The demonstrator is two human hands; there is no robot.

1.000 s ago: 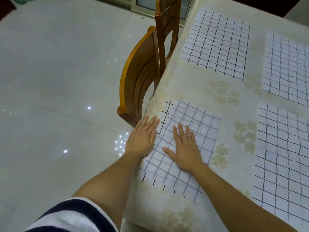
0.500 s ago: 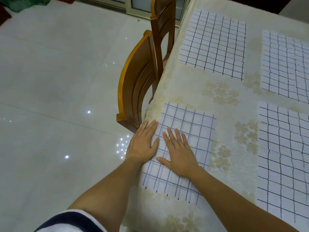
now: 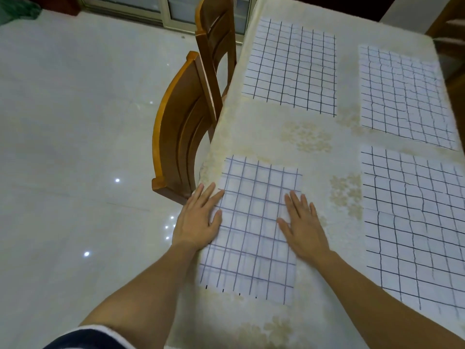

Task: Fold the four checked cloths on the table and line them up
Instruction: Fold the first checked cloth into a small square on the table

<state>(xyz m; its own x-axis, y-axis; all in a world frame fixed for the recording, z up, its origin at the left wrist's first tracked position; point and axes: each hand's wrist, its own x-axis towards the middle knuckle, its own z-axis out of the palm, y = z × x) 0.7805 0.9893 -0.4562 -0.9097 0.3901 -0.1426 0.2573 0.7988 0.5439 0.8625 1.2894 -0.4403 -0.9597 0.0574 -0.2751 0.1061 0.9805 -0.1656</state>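
"Pressing that way, what could go wrong with the near-left cloth [image 3: 254, 230]?"

"It lies right at the left edge of the table [image 3: 314, 157], just beside the chair [image 3: 181, 137]. I judge that a sideways push from the left hand [image 3: 198, 220] could slide it over that edge, or shear its two layers apart. Small black ticks peek out below its near edge, so the layers look slightly offset. Creasing now would lock that in."

"And the fingers?"

"Nothing is gripped. The left fingers [image 3: 208, 195] lie straight and close together along the cloth's left border, with the thumb resting on it. The right hand [image 3: 302, 227] lies flat on the right border, its fingers [image 3: 299, 202] straight and a little spread."

"The rest?"

"Three other checked cloths [image 3: 292, 69] lie flat and unfolded, apart from this one. Two are on the far side and one is at the near right."
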